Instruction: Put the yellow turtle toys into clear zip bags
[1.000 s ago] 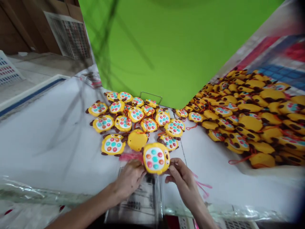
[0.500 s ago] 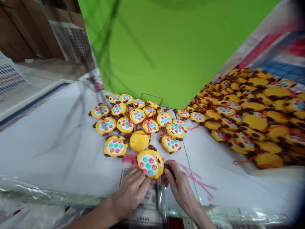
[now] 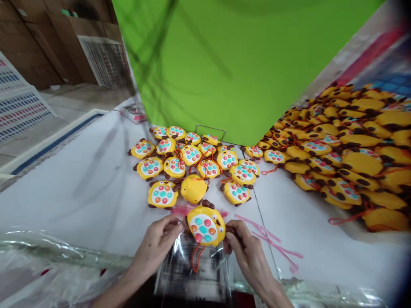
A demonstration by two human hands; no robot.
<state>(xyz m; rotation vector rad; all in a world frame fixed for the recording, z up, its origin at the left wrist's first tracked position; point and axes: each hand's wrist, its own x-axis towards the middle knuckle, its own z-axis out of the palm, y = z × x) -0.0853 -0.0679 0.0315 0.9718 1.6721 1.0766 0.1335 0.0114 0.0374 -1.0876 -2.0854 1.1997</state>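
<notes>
One yellow toy (image 3: 206, 226) with one orange loop (image 3: 195, 270) is held by the right hand (image 3: 246, 247); left hand (image 3: 158, 240) alongside, grip unclear.

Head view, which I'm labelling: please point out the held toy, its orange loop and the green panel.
Held toy (image 3: 203, 229), head view: on its teal centre button.
Orange loop (image 3: 193, 259), head view: on its left strand.
Green panel (image 3: 244, 85), head view: on its broad face.

A flat white tabletop (image 3: 80, 184) crosses the frame, with clear crinkled plastic film (image 3: 48, 248) along its near edge and pink streaks (image 3: 269, 237) right of lower centre; mid-frame lie loosely clustered yellow animal-shaped toys with coloured buttons (image 3: 191, 154), one plain side up, and at right a heap of yellow-and-brown toys (image 3: 361, 163) above a pale rim (image 3: 356, 234)
</notes>
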